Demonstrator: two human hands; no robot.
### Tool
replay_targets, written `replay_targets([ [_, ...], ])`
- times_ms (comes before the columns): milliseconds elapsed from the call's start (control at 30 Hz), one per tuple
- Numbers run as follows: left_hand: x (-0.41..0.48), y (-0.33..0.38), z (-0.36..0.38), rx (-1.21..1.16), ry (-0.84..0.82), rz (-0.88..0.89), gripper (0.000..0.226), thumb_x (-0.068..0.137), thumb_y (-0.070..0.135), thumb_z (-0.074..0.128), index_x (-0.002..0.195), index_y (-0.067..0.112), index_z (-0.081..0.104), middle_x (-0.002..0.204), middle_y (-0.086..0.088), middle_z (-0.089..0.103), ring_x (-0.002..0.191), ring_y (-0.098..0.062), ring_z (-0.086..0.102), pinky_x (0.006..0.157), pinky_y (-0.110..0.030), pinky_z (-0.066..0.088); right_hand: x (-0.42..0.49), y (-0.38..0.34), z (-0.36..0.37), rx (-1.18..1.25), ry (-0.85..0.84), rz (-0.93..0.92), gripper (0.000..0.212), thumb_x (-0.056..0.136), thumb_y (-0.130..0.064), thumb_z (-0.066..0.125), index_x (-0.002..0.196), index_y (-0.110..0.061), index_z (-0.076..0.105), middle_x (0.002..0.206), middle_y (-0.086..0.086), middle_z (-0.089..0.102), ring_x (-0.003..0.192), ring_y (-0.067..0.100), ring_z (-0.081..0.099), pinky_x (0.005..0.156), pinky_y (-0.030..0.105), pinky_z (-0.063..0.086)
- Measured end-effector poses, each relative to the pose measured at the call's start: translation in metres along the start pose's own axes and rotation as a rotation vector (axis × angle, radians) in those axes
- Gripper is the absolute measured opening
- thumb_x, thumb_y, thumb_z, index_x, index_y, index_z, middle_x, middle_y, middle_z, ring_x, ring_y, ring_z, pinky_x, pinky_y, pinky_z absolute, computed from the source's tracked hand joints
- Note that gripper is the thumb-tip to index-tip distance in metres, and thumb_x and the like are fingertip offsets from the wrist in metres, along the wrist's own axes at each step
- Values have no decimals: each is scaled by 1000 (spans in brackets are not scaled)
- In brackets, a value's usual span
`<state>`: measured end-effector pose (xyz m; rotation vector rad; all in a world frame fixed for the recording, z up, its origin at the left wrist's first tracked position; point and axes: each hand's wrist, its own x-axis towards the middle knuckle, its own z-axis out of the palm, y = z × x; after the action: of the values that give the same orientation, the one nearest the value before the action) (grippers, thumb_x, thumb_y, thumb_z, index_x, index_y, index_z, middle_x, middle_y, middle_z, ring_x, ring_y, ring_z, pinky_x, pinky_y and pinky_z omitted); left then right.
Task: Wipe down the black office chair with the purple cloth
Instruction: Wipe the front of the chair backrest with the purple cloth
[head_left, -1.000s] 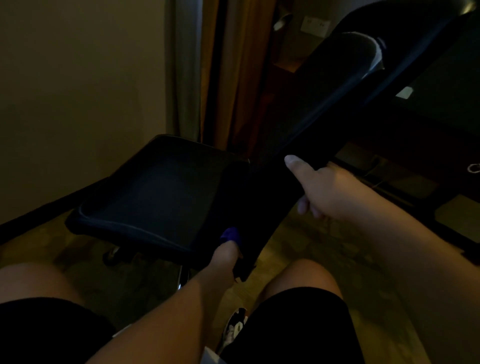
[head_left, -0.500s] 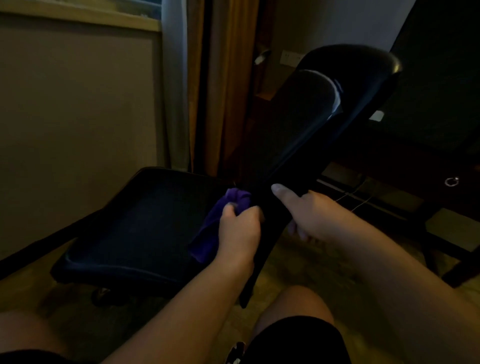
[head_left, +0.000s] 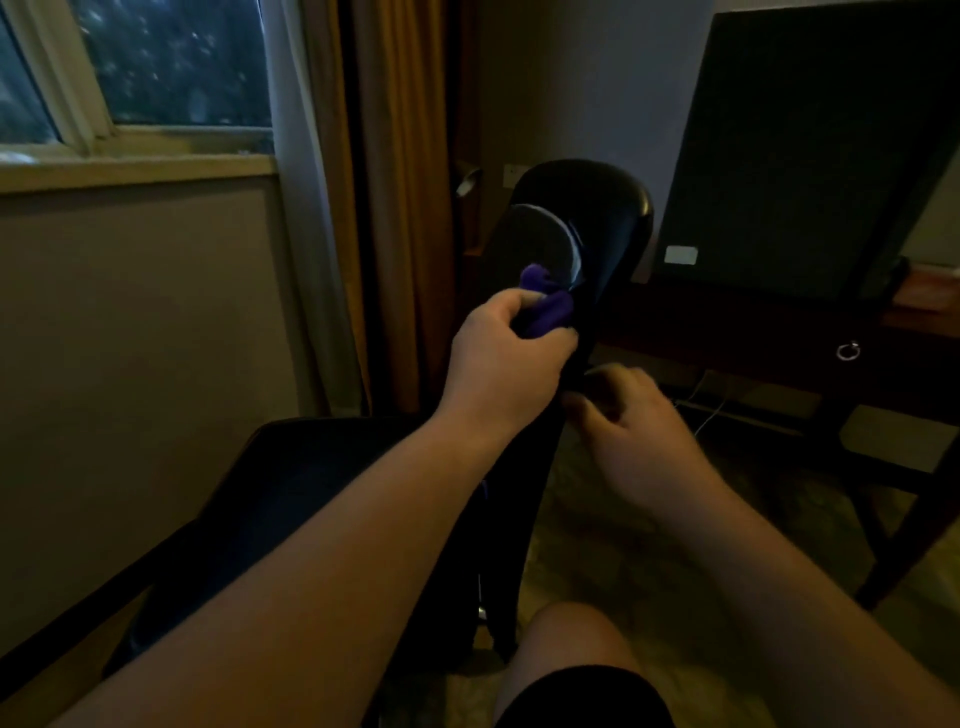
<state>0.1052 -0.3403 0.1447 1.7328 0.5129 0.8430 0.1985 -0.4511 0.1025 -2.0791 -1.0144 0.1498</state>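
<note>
The black office chair (head_left: 587, 208) stands in front of me, its backrest seen edge-on and its seat (head_left: 291, 499) spreading low to the left. My left hand (head_left: 506, 358) is closed around the bunched purple cloth (head_left: 545, 304) and presses it against the front face of the backrest, just below the rounded headrest pad. My right hand (head_left: 631, 415) grips the rear edge of the backrest a little lower, thumb and fingers wrapped on it. Most of the cloth is hidden inside my fist.
A window (head_left: 156, 67) and curtains (head_left: 395, 208) are to the left and behind the chair. A dark wooden desk (head_left: 779, 332) with a black monitor (head_left: 810, 145) stands on the right, its leg near my right forearm. My bare knee (head_left: 576, 654) is below.
My left hand has slid the cloth up the backrest from near the seat to just under the headrest pad. The view has tilted upward, and my right hand has stayed on the backrest's edge.
</note>
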Motion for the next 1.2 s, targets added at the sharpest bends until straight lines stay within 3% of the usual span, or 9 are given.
replay_targets([
  [133, 17, -2, 14, 167, 27, 197, 40, 91, 30, 66, 129, 29, 55, 122, 9, 49, 102, -5, 55, 89, -23, 49, 8, -15, -5, 83, 13, 70, 16, 102, -40, 54, 117, -37, 55, 112, -10, 61, 98, 13, 62, 88, 44, 56],
  [367, 20, -56, 27, 449, -48, 24, 40, 92, 33, 58, 127, 42, 40, 119, 11, 35, 110, -12, 48, 100, -41, 46, 18, -19, 7, -148, 53, 172, 56, 96, -13, 62, 148, -20, 42, 133, 3, 58, 100, 15, 56, 77, 26, 41],
  [533, 37, -35, 28, 418, -91, -45, 37, 90, 30, 58, 126, 35, 50, 122, 4, 40, 107, -18, 52, 98, -43, 49, 24, -18, 6, -185, -8, 164, 49, 90, -14, 68, 135, -19, 48, 100, -6, 52, 93, 15, 59, 82, 34, 54],
  [633, 54, 2, 33, 407, -115, 120, 31, 89, 27, 57, 119, 34, 53, 119, 3, 42, 108, -21, 51, 97, -44, 49, 27, -22, 1, -370, -106, 37, 35, 98, -23, 57, 132, -20, 54, 116, 2, 59, 99, 19, 59, 81, 30, 47],
  [767, 69, 34, 38, 471, -264, 323, 23, 89, 28, 57, 110, 35, 53, 113, 5, 44, 106, -20, 51, 93, -41, 49, 27, -26, -5, -261, -240, 168, 37, 97, -14, 55, 133, -15, 48, 111, 3, 61, 96, 21, 59, 81, 37, 48],
  [867, 75, 15, 28, 466, -269, 134, 29, 90, 28, 55, 119, 28, 55, 117, -1, 52, 100, -20, 56, 92, -41, 51, 17, -24, -10, -98, -215, 200, 56, 96, -12, 60, 147, -22, 39, 120, -3, 58, 102, 15, 60, 91, 38, 54],
  [967, 60, -28, -2, 560, -320, -128, 30, 93, 22, 54, 123, 22, 57, 117, -8, 61, 102, -23, 61, 94, -38, 50, 8, -21, -10, 82, -220, 258, 86, 93, -4, 63, 161, -30, 18, 141, -5, 52, 96, 1, 50, 69, 20, 45],
  [1067, 38, -60, -33, 558, -415, -284, 17, 93, 21, 56, 109, 24, 61, 114, -6, 60, 100, -19, 61, 96, -36, 50, 8, -20, -7, 92, -244, 331, 100, 90, -4, 67, 162, -37, 6, 161, 0, 37, 85, 5, 63, 55, 19, 50],
  [1200, 24, -65, -58, 264, -280, -420, 22, 91, 18, 59, 113, 19, 63, 110, -7, 62, 101, -23, 63, 95, -42, 52, 1, -28, 8, -171, -270, 340, 62, 94, -24, 69, 151, -20, 45, 103, -6, 61, 77, 5, 60, 68, 27, 57],
])
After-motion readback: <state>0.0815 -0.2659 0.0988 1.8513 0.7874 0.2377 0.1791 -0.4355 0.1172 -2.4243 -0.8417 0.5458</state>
